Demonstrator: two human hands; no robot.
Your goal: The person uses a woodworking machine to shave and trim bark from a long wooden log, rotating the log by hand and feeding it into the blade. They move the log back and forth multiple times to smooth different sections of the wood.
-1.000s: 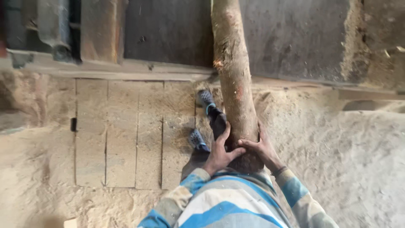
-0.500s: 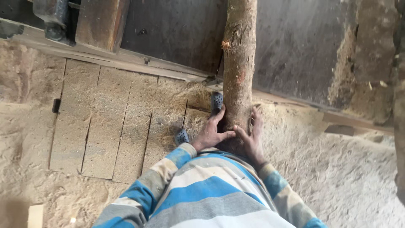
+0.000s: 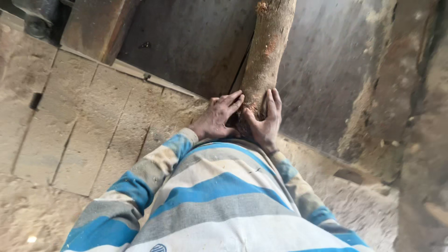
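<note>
A long round log (image 3: 267, 51) with brown bark runs away from me over a grey metal surface (image 3: 196, 42). Its near end rests against my body. My left hand (image 3: 217, 116) lies on the log's left side near the end, fingers spread over the bark. My right hand (image 3: 267, 120) presses the log's right side, fingers pointing up along it. Both hands grip the log's near end. My sleeves and shirt (image 3: 219, 196) are striped blue, grey and cream and hide the log's very end.
A wooden plank floor (image 3: 74, 121) dusted with sawdust lies to the left. Loose sawdust (image 3: 359, 205) covers the ground at the right. A thick wooden beam (image 3: 95, 28) and a dark machine part (image 3: 39, 16) stand at the upper left. A rusty wall (image 3: 410, 107) rises on the right.
The log has slid forward over the metal surface with both hands pushing at its end. The view has tilted and moved closer; the feet below are no longer seen.
</note>
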